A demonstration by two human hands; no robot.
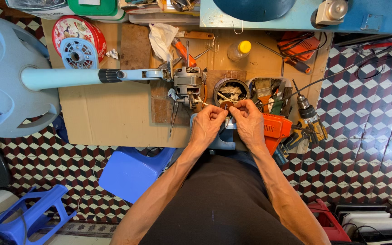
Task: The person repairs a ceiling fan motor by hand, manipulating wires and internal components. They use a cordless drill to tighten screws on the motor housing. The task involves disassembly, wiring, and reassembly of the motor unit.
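Both hands meet over the near edge of the worktop [114, 122]: the left hand [208, 125] and right hand [249, 123] pinch a small round brown disc [226, 105] between their fingertips. Just beyond stands a tin [231, 90], with the fan motor [188, 84] beside it. Farther back lies a yellow-capped bottle [239, 50].

Pale blue fan parts on a tan cardboard sheet [110, 122], over a chequered floor.

Taking the cardboard sheet as landmark: on its left end lies a light blue fan base [10, 77] with a light blue pole [60, 78] ending in a black collar; at its top left sits a red round tin [71, 27]; at its top, a clear bottle with a yellow cap [240, 49]; off its right end, an orange tool [275, 128]; below it, a blue plastic stool [130, 172]. The floor tiles [368, 113] around it show a red, black and white cube pattern.
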